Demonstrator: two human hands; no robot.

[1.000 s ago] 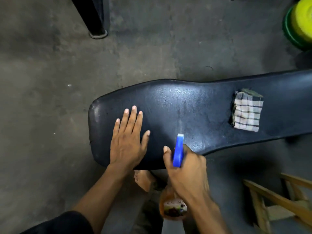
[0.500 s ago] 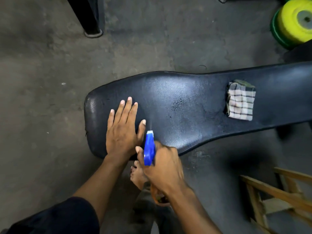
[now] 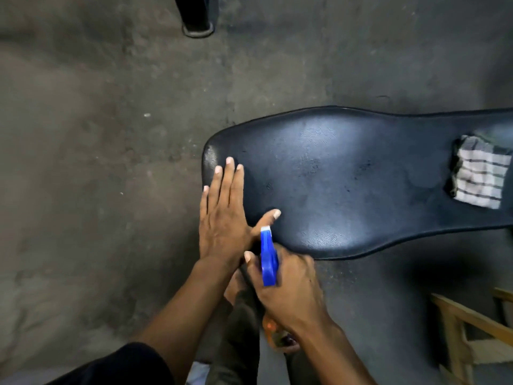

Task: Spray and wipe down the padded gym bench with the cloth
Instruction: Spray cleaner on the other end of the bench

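The padded bench point(image 3: 347, 190) runs from the middle of the frame out past the right edge, its black surface glossy with a few dark specks near the centre. The left hand point(image 3: 222, 215) lies flat on the bench's rounded end, fingers point(image 3: 230, 176) straight and spread, gripping nothing. Just below and right of it, the right hand point(image 3: 288, 290) is wrapped around a spray bottle point(image 3: 268, 259), fingers closed about its neck and blue head; the nozzle points up the frame over the near edge of the pad, almost touching the left thumb. The bottle's body is mostly hidden under the hand, though it looks orange.

The checked cloth point(image 3: 480, 176) sits folded on the surface at the far right of the frame, well apart from both hands.

The risk here is aim: with the nozzle so near the left thumb, a squeeze would likely wet that hand rather than the pad. Spray could also drift onto the concrete floor point(image 3: 111, 162). And the cloth calls for a long reach across wet vinyl.
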